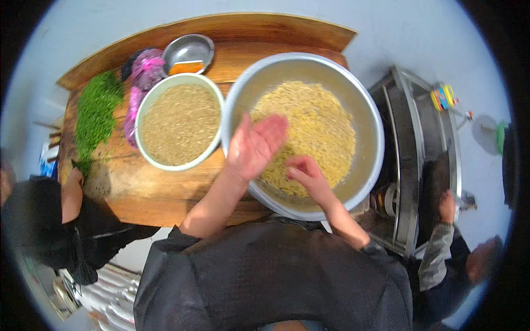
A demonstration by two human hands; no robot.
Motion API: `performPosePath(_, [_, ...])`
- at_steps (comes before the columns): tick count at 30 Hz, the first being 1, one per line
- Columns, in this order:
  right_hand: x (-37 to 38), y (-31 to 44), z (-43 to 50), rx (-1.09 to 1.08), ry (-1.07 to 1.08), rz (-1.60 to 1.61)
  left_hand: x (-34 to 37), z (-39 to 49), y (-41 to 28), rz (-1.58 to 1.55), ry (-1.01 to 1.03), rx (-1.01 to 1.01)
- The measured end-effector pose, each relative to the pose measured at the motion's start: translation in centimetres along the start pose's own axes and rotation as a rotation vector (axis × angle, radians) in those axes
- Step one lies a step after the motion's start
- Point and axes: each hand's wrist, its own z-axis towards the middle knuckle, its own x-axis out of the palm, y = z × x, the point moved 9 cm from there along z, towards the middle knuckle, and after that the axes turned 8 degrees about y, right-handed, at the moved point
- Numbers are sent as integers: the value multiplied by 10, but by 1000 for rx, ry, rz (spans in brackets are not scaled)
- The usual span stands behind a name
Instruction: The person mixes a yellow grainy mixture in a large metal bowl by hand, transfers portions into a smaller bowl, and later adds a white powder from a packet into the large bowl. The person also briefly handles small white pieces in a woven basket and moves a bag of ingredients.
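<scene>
A large metal basin (pixel 368 124) on the wooden table holds yellow-tinted grain (pixel 314 124), which looks like rice. Over the basin's left side, my left hand (pixel 256 142) is raised with its palm showing, thumb apart from the fingers and nothing in it. Just to its right and nearer to me, my right hand (pixel 308 173) hangs above the grain with its fingers curled in towards the thumb. Whether something small is pinched there cannot be seen. Beside the basin on the left stands a pale green tub (pixel 140 142) of browner, wet-looking grain (pixel 180 124).
A steel bowl (pixel 188 47) with orange powder (pixel 186 67), purple plastic bags (pixel 148 68) and chopped greens (pixel 97 107) lie on the table (pixel 157 186). At the left, another person's hand (pixel 74 180) is by the greens. A metal rack (pixel 408 165) and another person's sleeve (pixel 437 256) are at right.
</scene>
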Motion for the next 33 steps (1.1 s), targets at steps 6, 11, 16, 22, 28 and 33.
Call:
performPosePath(6, [-70, 53, -4, -55, -81, -101, -19, -58, 43, 496, -155, -242])
performPosePath(11, [-198, 132, -56, -339, -255, 162, -34, -132, -7, 424, -378, 119])
performPosePath(16, [-256, 85, -2, -100, -379, -1257, -76, -186, 8, 335, -702, 311])
performPosePath(22, [-241, -82, 24, 553, 558, -1827, -83, -226, 45, 474, -786, 386])
performPosePath(28, [-63, -123, 0, -230, 1044, -1532, -90, -265, 70, 440, -953, 472])
performPosePath(33, [11, -108, 68, -684, 1106, -1919, -107, -284, 89, 462, -1016, 449])
